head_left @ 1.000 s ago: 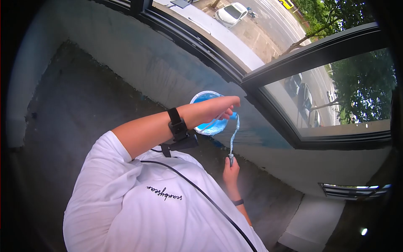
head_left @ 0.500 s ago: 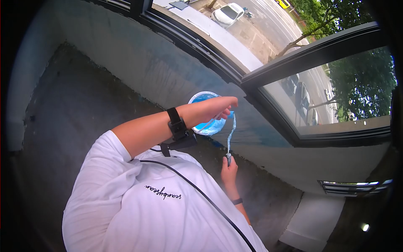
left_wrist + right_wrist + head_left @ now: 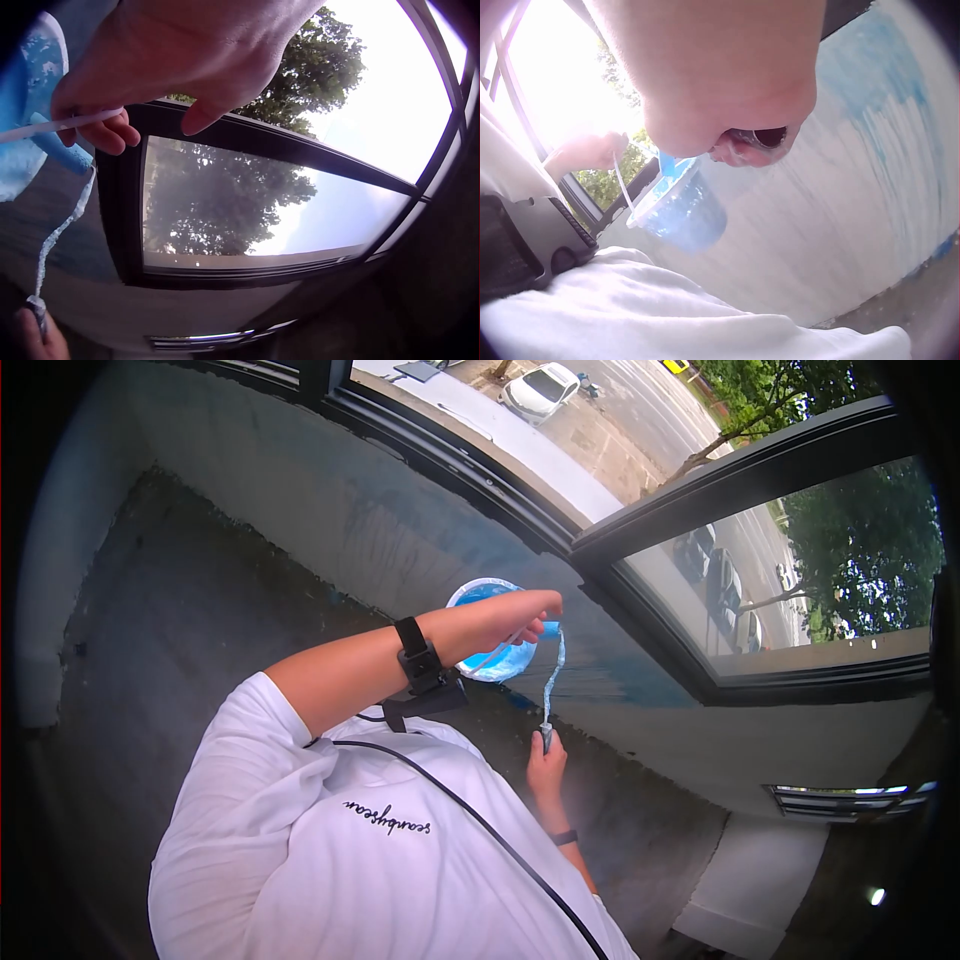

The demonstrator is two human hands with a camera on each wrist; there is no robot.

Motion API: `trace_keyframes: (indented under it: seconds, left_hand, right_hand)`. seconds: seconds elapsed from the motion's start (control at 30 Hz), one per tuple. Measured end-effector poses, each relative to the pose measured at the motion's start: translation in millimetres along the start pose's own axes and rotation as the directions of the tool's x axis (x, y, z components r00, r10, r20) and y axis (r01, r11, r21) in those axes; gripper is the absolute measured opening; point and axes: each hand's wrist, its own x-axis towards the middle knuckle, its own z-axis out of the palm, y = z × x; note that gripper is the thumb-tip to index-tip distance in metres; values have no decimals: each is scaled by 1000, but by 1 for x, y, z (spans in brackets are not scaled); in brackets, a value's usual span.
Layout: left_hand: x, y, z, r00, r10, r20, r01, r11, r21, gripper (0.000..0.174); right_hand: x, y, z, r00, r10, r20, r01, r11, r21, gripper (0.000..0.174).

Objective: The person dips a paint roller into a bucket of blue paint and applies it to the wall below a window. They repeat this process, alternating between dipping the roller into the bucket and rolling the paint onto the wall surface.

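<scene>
My left hand (image 3: 510, 622) curls its fingers round the thin white handle (image 3: 60, 126) of a bucket (image 3: 690, 219), holding it up beside the wall. Blue paint coats the inside of this pale bucket, and my left forearm hides part of its opening in the head view. Lower down, my right hand (image 3: 547, 768) grips a paint roller by its dark handle (image 3: 546, 736). The paint-caked frame (image 3: 552, 685) leads up to a blue roller sleeve (image 3: 69, 154), which lies at the bucket's mouth, partly behind my left fingers.
A low wall (image 3: 817, 210) with blue paint streaks runs under the dark window frame (image 3: 640, 595). An open window pane (image 3: 225, 202) juts out on the right. Grey floor (image 3: 220, 620) lies below. A black cable (image 3: 450, 790) crosses the white shirt (image 3: 300, 860).
Both hands, the bucket and the roller have shifted slightly left in the head view. Each hand keeps its hold, and the sleeve stays at the bucket's mouth.
</scene>
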Motion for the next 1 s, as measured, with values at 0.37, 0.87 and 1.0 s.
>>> trace_keyframes:
  seconds: [0.37, 0.87, 1.0]
  left_hand:
    - [27, -10, 16, 1000, -15, -22, 15, 1000, 11, 33]
    - [82, -34, 53, 998, -47, -42, 49, 998, 49, 36]
    - [94, -42, 59, 993, -75, -91, 78, 996, 39, 34]
  right_hand:
    - [3, 28, -13, 1000, 15, 13, -15, 1000, 19, 25]
    - [29, 91, -35, 996, 57, 64, -61, 997, 52, 25]
    - [32, 109, -35, 997, 60, 38, -63, 994, 89, 24]
